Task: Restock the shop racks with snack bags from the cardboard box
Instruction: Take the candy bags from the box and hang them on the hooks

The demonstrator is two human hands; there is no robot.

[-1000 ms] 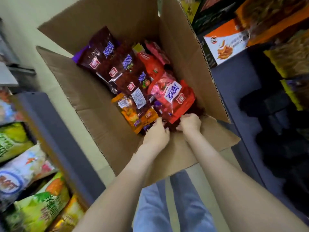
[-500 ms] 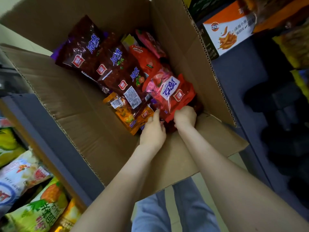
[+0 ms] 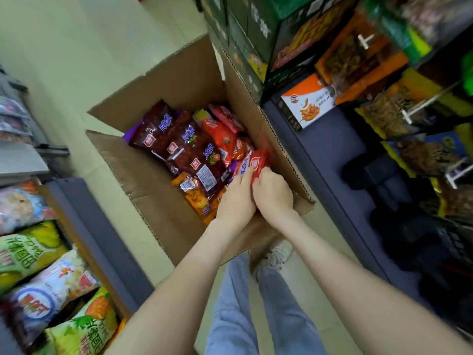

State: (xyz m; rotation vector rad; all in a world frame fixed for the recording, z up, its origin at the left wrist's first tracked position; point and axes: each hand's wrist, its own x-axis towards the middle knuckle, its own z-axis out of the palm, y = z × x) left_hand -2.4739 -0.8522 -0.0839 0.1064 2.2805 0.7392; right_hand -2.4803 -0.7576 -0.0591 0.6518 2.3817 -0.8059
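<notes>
An open cardboard box (image 3: 163, 206) stands on the floor between two racks, filled with snack bags. Several dark red bags (image 3: 179, 147) lie across its middle, orange bags (image 3: 194, 193) at the near side. A bright red snack bag (image 3: 256, 162) is raised at the box's near right corner. My left hand (image 3: 236, 198) and my right hand (image 3: 272, 193) both grip its lower end, side by side. The bottom of the bag is hidden by my fingers.
A rack on the left holds green and white chip bags (image 3: 33, 254) behind a grey shelf edge (image 3: 102, 252). On the right a dark rack (image 3: 332, 160) carries an orange-white carton (image 3: 309, 101) and hanging packets. My legs and a shoe (image 3: 279, 254) are below the box.
Both hands closed round the bright red bag and lifted it toward the box's right wall. The camera pulled back and turned, showing more of both racks.
</notes>
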